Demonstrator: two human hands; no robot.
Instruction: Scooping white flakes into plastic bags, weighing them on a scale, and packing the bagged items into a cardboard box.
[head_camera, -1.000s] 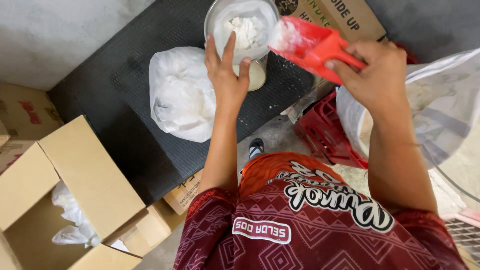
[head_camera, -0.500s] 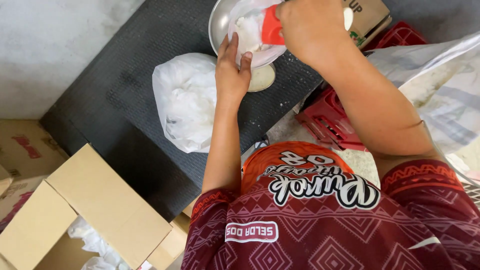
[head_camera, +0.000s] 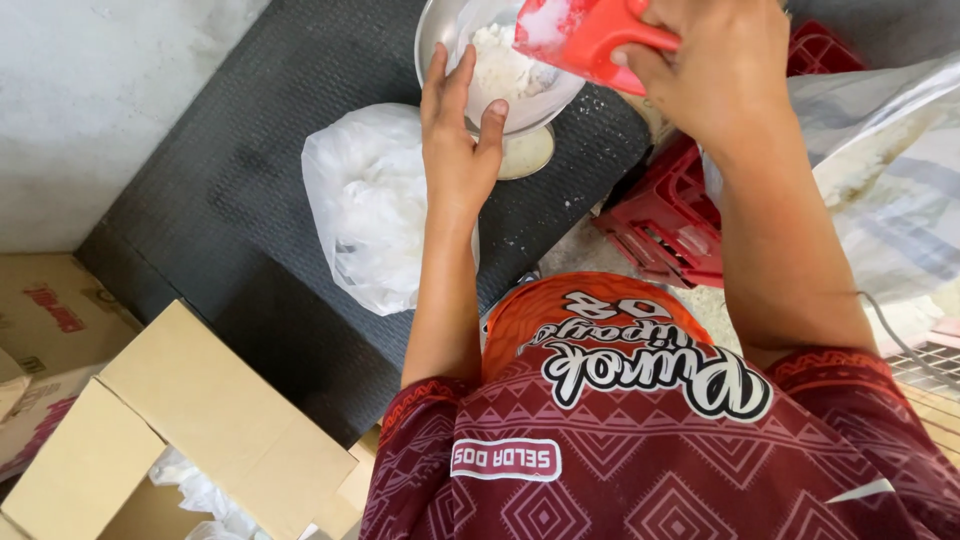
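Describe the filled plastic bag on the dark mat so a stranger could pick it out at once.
Start at the dark textured mat that runs across the floor. The metal bowl stands at its far end with the left hand on its rim. The filled white plastic bag lies just beside that forearm, knotted and bulging. Unlike the huge open sack by the red crate, it is small and closed.

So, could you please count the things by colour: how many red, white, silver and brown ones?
Red: 2, the scoop and the crate
White: 2, the filled bag and the big sack
Silver: 1, the metal bowl
Brown: 2, the open carton and the printed carton
Total: 7
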